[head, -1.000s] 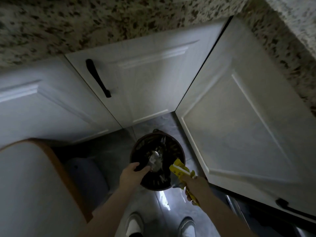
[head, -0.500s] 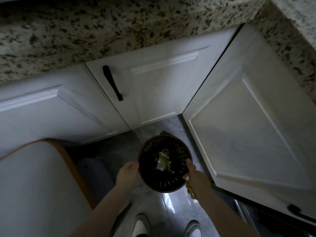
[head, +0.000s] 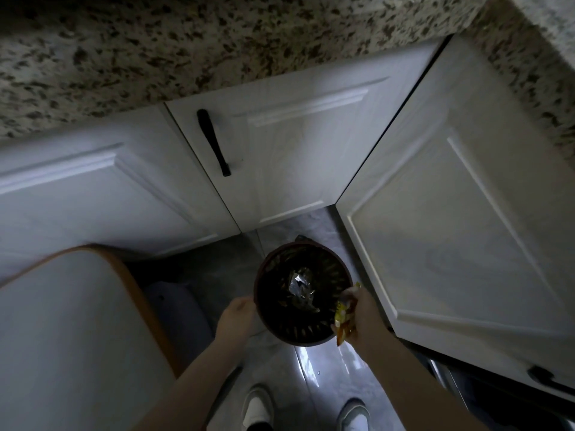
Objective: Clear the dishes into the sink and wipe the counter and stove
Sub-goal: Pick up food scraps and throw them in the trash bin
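Note:
A dark round waste bin (head: 280, 332) stands on the grey floor in the cabinet corner, with crumpled clear and yellow wrappers (head: 300, 286) inside. My right hand (head: 361, 315) is at the bin's right rim and grips a yellow wrapper (head: 341, 318) that hangs partly under my palm. My left hand (head: 235, 317) is at the bin's left rim; only its back shows, fingers curled toward the rim. The speckled granite counter (head: 186, 51) runs across the top.
White cabinet doors (head: 295, 157) with black handles (head: 213, 141) close in the corner ahead and to the right. A white table edge with an orange trim (head: 130, 275) fills the left. My two white shoes (head: 258, 409) are on the glossy floor below.
The view has tilted so the counter shows more. My right hand moved over the bin's right rim with the yellow wrapper. A piece of wrapper now lies in the bin.

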